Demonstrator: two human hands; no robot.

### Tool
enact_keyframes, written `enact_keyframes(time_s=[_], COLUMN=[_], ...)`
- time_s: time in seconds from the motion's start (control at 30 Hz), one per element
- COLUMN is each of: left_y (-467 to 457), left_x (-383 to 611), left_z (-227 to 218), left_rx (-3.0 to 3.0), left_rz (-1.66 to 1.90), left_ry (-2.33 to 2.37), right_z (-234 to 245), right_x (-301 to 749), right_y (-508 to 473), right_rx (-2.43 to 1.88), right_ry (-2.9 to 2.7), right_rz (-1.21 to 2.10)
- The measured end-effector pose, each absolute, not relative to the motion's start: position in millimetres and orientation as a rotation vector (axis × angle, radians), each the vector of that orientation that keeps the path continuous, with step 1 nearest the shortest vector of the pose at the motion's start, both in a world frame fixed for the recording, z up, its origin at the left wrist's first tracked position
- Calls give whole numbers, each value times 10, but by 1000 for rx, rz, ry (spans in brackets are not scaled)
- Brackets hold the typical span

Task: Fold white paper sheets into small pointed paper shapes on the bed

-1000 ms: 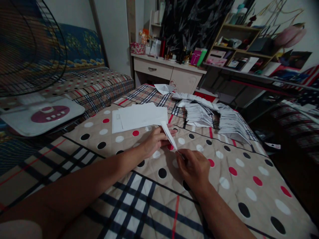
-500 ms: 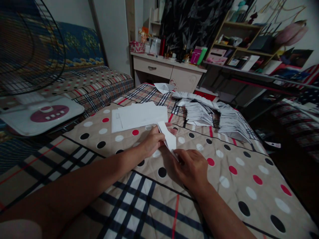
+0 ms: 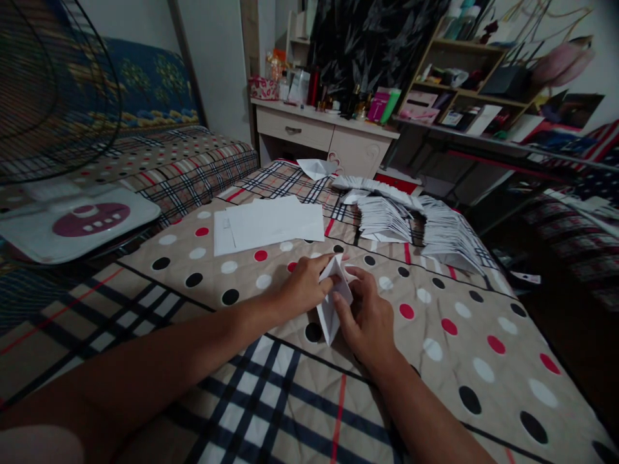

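Note:
A folded piece of white paper [image 3: 329, 320] is between my two hands, just above the patterned bedspread. Its long pointed end tips down toward me, and its faces stand a little apart. From the left side, the fingers of my left hand [image 3: 305, 283] grip its upper part. My right hand [image 3: 367, 309] holds its right side, thumb on the near face and fingers behind. Beyond my left hand lie flat white sheets [image 3: 275, 222], overlapping on the bed. Farther right are stacks of folded papers [image 3: 384, 219], packed close together, and another folded stack [image 3: 449, 235].
Near the far bed edge sits a single folded paper [image 3: 316, 168]. A fan [image 3: 82, 219] stands at the left. Behind the bed are a cream dresser [image 3: 294, 129] with bottles on top and a shelf [image 3: 464, 93] full of small things. The polka-dot bedspread [image 3: 425, 386] spreads underneath.
The folded paper has turned from a narrow strip to a pointed, partly opened shape. My right hand has shifted up along its right side, and my left fingers have moved to its top.

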State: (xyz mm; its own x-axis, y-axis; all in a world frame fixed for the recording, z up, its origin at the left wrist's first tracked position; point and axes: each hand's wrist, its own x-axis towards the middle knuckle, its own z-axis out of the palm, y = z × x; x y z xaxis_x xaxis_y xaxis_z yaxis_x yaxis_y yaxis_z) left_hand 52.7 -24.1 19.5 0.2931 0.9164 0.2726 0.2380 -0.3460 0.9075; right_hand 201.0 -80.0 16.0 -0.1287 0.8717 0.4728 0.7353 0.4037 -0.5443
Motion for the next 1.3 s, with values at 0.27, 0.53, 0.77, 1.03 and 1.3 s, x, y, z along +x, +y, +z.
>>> enact_keyframes(time_s=[0.27, 0.53, 0.77, 1.03, 1.3], left_y=[-164, -277, -295, -339, -323], left_x=[534, 439, 391, 424, 482], left_z=[123, 265, 197, 259, 262], left_rx=[1621, 1961, 2542, 2994, 3007], left_rz=[1029, 1181, 968, 758, 479], left_ry=[957, 875, 788, 1031, 1099], right_z=[103, 76, -6, 18, 36], right_x=[2051, 2060, 2145, 2164, 2146], right_y=[-727, -695, -638, -651, -660], right_rx=[-1253, -1272, -1369, -1542, -1489], right_ry=[-1685, -1377, -1388, -1567, -1615], right_rz=[663, 711, 447, 66, 58])
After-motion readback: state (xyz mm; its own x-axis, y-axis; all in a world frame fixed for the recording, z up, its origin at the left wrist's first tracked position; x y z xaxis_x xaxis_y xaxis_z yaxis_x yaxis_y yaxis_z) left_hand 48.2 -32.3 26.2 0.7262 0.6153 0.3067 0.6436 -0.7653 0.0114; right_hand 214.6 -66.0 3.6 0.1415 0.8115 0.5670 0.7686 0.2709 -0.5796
